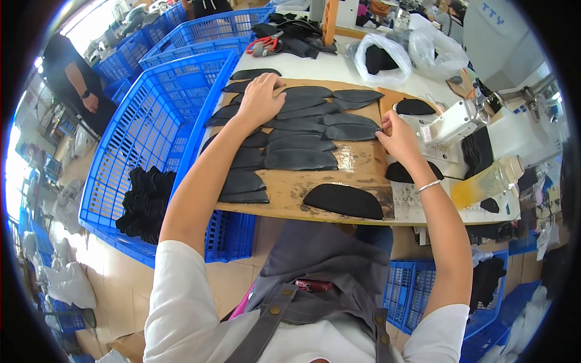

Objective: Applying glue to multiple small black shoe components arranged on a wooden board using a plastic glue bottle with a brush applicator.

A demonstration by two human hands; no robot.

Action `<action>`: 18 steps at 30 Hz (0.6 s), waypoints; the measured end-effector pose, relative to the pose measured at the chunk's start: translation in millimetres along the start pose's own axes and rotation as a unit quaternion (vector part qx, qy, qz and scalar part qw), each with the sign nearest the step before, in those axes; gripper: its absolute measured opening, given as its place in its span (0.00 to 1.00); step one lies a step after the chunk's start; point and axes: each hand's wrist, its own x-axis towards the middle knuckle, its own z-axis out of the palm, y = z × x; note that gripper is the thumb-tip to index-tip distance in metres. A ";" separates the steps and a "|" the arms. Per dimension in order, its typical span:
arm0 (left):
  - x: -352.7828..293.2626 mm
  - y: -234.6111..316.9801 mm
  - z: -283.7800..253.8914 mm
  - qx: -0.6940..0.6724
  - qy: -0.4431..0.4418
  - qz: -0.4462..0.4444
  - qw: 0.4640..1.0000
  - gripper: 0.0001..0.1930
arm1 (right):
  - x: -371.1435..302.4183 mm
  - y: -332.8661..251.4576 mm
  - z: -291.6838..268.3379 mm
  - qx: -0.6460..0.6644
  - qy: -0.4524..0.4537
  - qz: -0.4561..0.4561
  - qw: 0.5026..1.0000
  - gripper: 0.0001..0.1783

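Observation:
Rows of black curved, leaf-shaped pieces (301,160) overlap on a brown board (357,175) in front of me. My left hand (261,100) is over the far left rows, its fingers bent inward beside the left end of a piece. Whatever sits between those fingertips is hidden. At the board's right side, my right hand (399,136) has thumb and fingers drawn together at the right tip of a black piece (351,132). A black half-moon piece (344,201) lies by the near edge, and another (414,172) is under my right wrist.
A sewing machine (454,124) stands right of the board, with a jar of yellow liquid (487,183) nearer me. Blue crates (136,124) flank the table's left. Red-handled cutters (264,45) and plastic bags (382,58) lie at the back. Someone stands far left.

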 end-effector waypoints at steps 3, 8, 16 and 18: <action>0.1 7.6 -9.3 -0.161 0.061 -0.061 0.983 0.12 | 5.2 1.0 0.0 0.005 -0.036 0.012 0.999 0.13; -2.4 66.8 -67.0 -0.852 -0.050 -0.196 0.482 0.34 | -0.3 5.2 -21.5 0.318 -0.050 0.167 0.932 0.37; -49.9 137.7 -89.2 -0.693 -0.101 -0.069 0.711 0.31 | -86.6 -22.9 -74.0 0.322 0.003 -0.018 0.947 0.38; -79.0 155.2 -90.7 -0.673 -0.066 -0.130 0.726 0.27 | -120.2 -14.6 -79.9 0.069 0.088 -0.124 0.986 0.35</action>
